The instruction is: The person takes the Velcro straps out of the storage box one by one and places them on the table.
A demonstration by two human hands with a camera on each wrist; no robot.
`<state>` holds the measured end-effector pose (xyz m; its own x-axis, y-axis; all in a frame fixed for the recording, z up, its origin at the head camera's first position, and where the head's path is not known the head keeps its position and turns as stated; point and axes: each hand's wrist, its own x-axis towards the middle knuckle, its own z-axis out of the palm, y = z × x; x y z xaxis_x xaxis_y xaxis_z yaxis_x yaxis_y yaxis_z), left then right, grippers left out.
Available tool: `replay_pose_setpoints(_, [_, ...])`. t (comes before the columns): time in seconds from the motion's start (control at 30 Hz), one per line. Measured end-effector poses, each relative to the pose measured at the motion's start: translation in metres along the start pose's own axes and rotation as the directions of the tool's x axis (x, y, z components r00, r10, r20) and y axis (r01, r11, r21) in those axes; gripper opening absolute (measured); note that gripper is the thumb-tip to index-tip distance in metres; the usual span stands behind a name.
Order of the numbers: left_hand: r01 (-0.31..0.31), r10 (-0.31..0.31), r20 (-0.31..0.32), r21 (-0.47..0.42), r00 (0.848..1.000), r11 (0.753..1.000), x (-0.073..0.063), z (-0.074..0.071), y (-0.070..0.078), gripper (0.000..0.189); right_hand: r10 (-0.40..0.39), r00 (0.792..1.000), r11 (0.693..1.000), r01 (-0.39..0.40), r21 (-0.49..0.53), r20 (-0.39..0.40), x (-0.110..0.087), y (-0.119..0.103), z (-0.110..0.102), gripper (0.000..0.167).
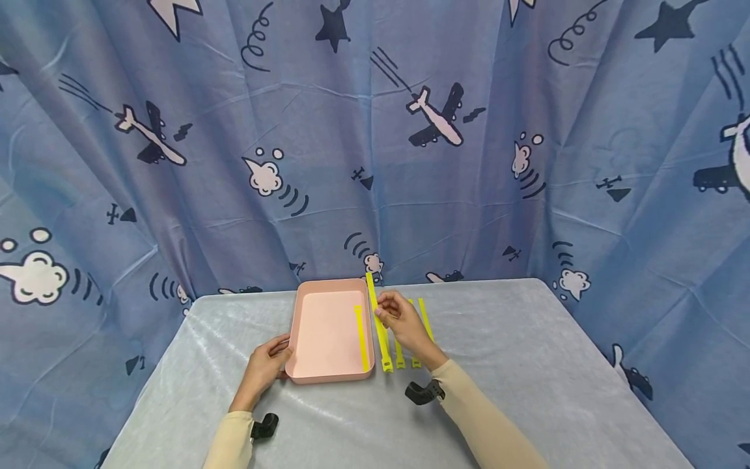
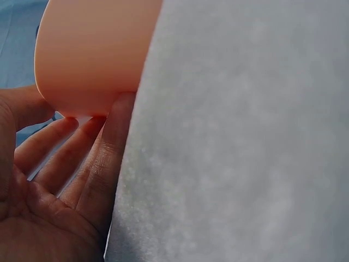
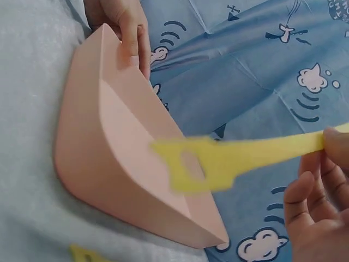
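My right hand [image 1: 404,322] pinches a long yellow cable strap [image 1: 382,342] between thumb and fingers. The strap is raised at the right side of a pink tray [image 1: 328,378], its slotted head toward me. In the right wrist view that slotted head [image 3: 202,164] overlaps the tray's inside. One yellow strap [image 1: 362,339] lies inside the tray along the right wall. At the tray's lower left corner, my left hand [image 1: 262,368] grips the edge. The left wrist view has its thumb [image 2: 27,103] against the tray side and its fingers [image 2: 60,158] at the underside.
Other yellow straps [image 1: 400,357] lie side by side on the grey-covered table [image 1: 504,365], right of the tray and partly behind my right hand. A blue curtain [image 1: 328,195] with airplane prints hangs behind the table's far edge.
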<state>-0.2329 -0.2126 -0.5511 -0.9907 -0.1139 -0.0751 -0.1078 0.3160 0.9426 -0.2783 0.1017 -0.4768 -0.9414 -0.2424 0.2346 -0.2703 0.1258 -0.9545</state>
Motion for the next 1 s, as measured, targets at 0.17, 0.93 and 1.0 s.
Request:
replay_pose_setpoints(0.17, [-0.001,0.001,0.005,0.002,1.000,1.000,0.001,0.000,-0.001,0.045,0.084,0.996,0.994,-0.081,0.069,-0.036,-0.004,0.007,-0.001,0.020])
replay_pose_setpoints(0.93, [0.000,0.000,0.015,0.001,1.000,1.000,0.002,-0.002,0.000,0.045,0.218,0.963,0.975,-0.210,0.068,-0.158,-0.019,0.038,-0.031,0.021])
replay_pose_setpoints(1.0, [-0.005,0.005,0.017,-0.001,1.000,1.000,0.002,-0.002,-0.001,0.044,0.232,0.958,0.972,-0.225,0.062,-0.168,-0.020,0.040,-0.035,0.023])
